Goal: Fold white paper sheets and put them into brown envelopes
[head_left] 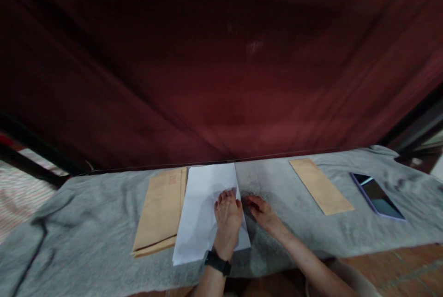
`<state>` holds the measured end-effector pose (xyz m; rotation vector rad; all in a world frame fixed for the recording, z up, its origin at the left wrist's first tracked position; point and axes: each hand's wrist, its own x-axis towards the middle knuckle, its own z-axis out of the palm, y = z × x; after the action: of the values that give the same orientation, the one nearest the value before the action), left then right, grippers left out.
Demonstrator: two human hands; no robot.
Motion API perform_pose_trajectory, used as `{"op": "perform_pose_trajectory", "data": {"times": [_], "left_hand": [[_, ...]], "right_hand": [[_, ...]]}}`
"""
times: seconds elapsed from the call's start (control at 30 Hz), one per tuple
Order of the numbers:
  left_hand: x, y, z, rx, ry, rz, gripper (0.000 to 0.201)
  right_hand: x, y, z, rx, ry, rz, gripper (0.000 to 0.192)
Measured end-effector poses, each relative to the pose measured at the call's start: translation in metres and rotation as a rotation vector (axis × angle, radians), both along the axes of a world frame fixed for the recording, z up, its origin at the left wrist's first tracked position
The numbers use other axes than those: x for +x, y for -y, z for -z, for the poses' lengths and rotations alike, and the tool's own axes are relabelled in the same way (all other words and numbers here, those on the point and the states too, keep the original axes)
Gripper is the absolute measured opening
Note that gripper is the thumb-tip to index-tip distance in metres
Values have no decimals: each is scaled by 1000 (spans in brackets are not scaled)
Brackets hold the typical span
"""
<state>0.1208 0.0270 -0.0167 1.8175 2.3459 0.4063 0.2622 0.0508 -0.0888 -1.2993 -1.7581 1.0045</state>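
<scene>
The left hand conceals part of the white paper; the sheet count is indeterminable. Blur obscures the fingertips of the right hand. Print on the left-side brown envelopes is illegible. The lower edge crops both forearms; the left edge crops the striped cloth.

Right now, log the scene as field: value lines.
left hand: on white paper
left wrist: black watch
right hand: near paper's right edge; grip unclear
left of paper: brown envelopes, stacked
right of hands: single brown envelope, then phone
surface: grey cloth
backdrop: dark red
</scene>
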Motion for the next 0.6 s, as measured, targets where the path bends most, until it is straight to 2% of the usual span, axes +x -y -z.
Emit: {"op": "perform_pose_trajectory", "data": {"times": [0.07, 0.17, 0.27, 0.37, 0.47, 0.6], "left_hand": [[-1, -1, -7, 6, -10, -21, 39], [4, -2, -13, 37, -6, 10, 38], [19, 2, -9, 84, 8, 63, 36], [39, 8, -2, 132, 15, 110, 36], [56, 12, 1, 120, 103, 184, 34], [65, 12, -4, 43, 266, 292, 24]], "right_hand": [[2, 0, 0, -41, -47, -5, 38], [5, -1, -7, -227, -168, 2, 35], [11, -1, -20, -443, -400, 17, 45], [18, 0, -35, -563, -618, -40, 52], [27, 1, -43, -606, -669, -76, 41], [39, 0, -43, -540, -721, -10, 19]]}}
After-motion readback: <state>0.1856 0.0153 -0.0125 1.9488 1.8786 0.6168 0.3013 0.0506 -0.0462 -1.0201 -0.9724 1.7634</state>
